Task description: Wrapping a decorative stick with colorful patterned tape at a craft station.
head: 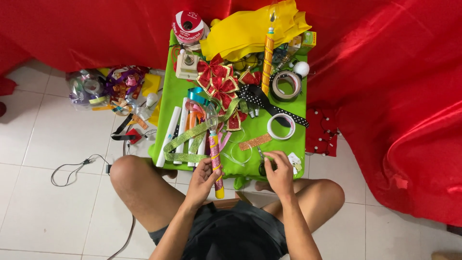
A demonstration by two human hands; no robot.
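Glitter-wrapped stick (pixel 216 161), lower centre of frame, at the green counter's (pixel 284 147) near edge: my left hand (pixel 202 182) fingers grip it. Right hand (pixel 278 169) fingers closed on scissors (pixel 263 162). Decorating step; next move needs a steady stick and a careful cut.

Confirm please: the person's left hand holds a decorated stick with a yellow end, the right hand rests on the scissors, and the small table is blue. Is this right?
Not quite: the table is bright green, not blue, as the head view shows. The rest stands: the left hand holds the decorated stick with its yellow end, and the right hand rests on the scissors.
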